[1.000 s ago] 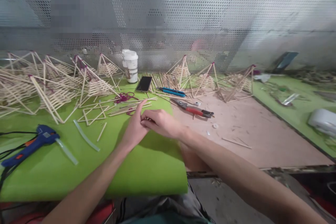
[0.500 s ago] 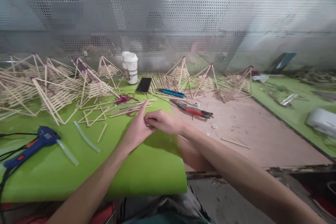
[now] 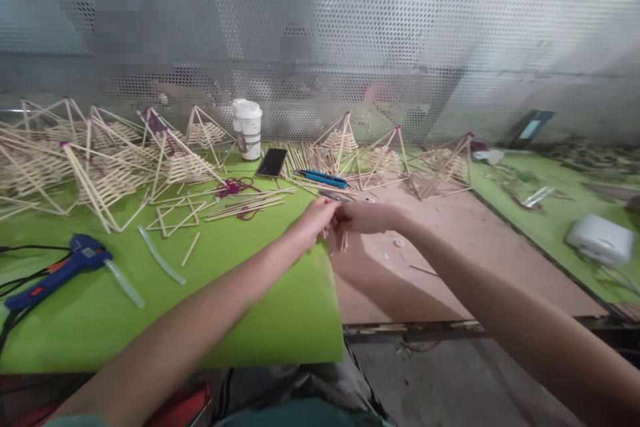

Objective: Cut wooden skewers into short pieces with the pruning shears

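My left hand (image 3: 316,219) and my right hand (image 3: 371,217) meet over the border between the green sheet and the bare board. Fingers of both are closed and pressed together at the tips. Short wooden sticks (image 3: 344,241) poke out below the fingers; which hand bears each stick is partly hidden. Just behind the hands lie the pliers (image 3: 332,195), their jaws showing and their red handles covered by my right hand. A blue cutter (image 3: 325,179) rests farther back, near a pile of thin wooden sticks (image 3: 313,159).
Several stick pyramids (image 3: 187,167) stand along the back. A white cup (image 3: 247,128), a phone (image 3: 273,163) and purple string (image 3: 235,187) are behind the hands. At left lies a blue glue gun (image 3: 83,259) beside a glue stick (image 3: 161,255). A perforated metal screen (image 3: 320,7) rises behind.
Both hands have moved right and slightly away from me, from the green sheet to the board's edge. Short sticks now show below the fingers. The view has shifted slightly.
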`<state>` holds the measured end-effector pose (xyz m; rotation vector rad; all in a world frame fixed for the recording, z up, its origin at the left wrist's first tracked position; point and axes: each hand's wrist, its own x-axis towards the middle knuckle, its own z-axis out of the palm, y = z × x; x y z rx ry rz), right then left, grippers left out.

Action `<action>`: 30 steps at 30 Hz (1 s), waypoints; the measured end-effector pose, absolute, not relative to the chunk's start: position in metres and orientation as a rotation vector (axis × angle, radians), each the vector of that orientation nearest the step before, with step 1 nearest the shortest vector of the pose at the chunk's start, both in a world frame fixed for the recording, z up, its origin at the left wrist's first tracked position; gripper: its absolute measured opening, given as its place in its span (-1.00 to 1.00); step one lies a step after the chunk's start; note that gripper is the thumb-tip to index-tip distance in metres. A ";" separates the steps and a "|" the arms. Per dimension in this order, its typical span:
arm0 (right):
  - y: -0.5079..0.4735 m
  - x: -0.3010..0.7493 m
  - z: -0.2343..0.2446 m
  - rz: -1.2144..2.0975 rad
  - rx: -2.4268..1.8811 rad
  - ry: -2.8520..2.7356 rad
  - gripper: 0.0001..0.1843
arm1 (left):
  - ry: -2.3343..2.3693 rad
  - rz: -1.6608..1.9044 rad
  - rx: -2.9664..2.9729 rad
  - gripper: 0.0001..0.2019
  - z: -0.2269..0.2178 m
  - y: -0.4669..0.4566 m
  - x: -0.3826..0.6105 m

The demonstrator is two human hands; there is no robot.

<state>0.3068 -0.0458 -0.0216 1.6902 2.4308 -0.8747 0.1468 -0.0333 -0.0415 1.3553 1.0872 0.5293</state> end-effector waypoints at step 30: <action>-0.110 0.311 -0.067 -0.545 2.217 2.824 -0.74 | 0.735 0.381 2.773 -0.40 -0.061 -0.051 0.097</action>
